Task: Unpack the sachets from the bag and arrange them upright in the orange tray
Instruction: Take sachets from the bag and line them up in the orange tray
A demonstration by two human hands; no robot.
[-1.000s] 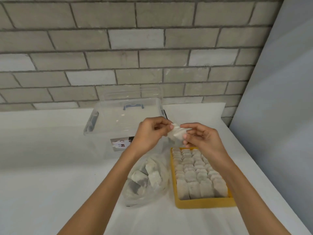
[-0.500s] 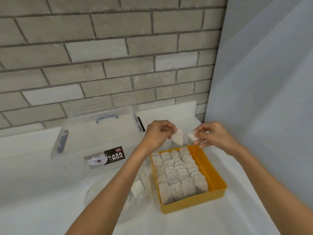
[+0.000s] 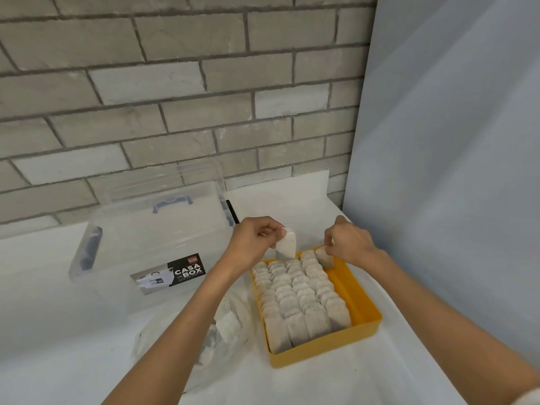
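The orange tray [image 3: 363,299] sits on the white table, its left and middle filled with several rows of upright white sachets [image 3: 295,293]; a strip along its right wall is bare. My left hand [image 3: 254,239] pinches one white sachet [image 3: 287,246] in the air just above the tray's far left corner. My right hand [image 3: 349,242] pinches another sachet [image 3: 323,256] and holds it upright at the far end of the tray's right side. The clear plastic bag [image 3: 230,323] with more sachets lies left of the tray, partly hidden under my left forearm.
A clear lidded storage box [image 3: 152,244] with a black label stands behind and left of the bag. A brick wall runs along the back. A pale blue panel [image 3: 453,200] closes off the right side close to the tray.
My hands have moved apart, each with one sachet. My right hand has lowered its sachet into the far right part of the tray. The view has shifted right and closer.
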